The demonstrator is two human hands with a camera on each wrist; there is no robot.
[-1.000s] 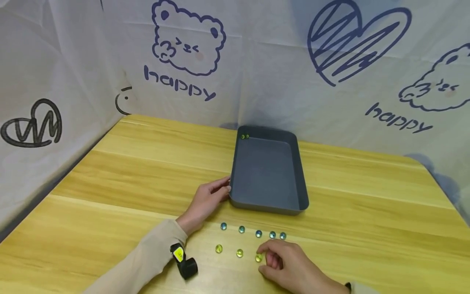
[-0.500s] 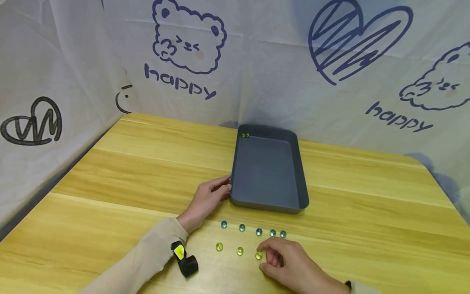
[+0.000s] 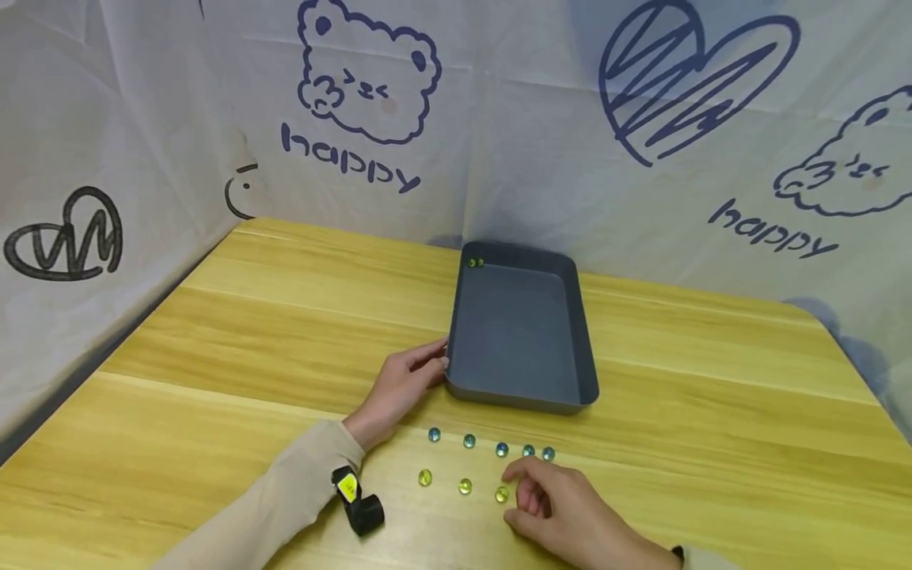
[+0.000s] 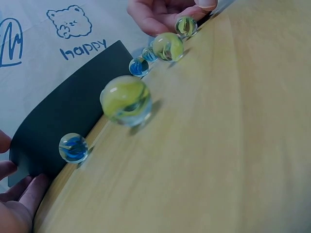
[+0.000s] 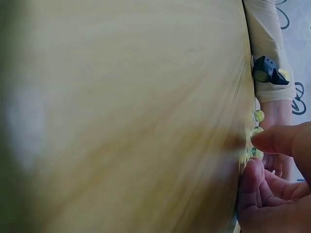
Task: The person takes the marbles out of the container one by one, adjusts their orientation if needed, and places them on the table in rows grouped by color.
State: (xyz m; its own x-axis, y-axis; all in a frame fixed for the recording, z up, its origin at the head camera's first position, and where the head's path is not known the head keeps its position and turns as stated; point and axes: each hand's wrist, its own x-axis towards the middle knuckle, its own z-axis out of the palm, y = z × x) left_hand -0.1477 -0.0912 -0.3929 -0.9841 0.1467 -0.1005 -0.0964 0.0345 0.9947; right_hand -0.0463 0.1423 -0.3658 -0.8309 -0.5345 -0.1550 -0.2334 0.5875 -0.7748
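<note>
A dark grey rectangular tray (image 3: 516,402) stands at the table's middle; two yellow-green marbles (image 3: 472,263) sit in its far left corner. My left hand (image 3: 399,388) rests against the tray's near left side, fingers fairly straight. In front of the tray lie a row of several blue marbles (image 3: 435,435) and, nearer me, a row of three yellow marbles (image 3: 425,477). My right hand (image 3: 563,507) is just right of the rightmost yellow marble (image 3: 502,495), thumb and index finger parted, with a small gap to it in the head view. The left wrist view shows marbles (image 4: 127,101) close up.
The wooden table (image 3: 285,332) spreads around the tray. White cloth (image 3: 513,158) with drawn bears and hearts hangs behind and at the left. A black wrist camera (image 3: 365,514) sits on the left sleeve.
My right index finger has drawn slightly back from the rightmost yellow marble, which it overlapped earlier. The left hand, tray and marbles keep their places.
</note>
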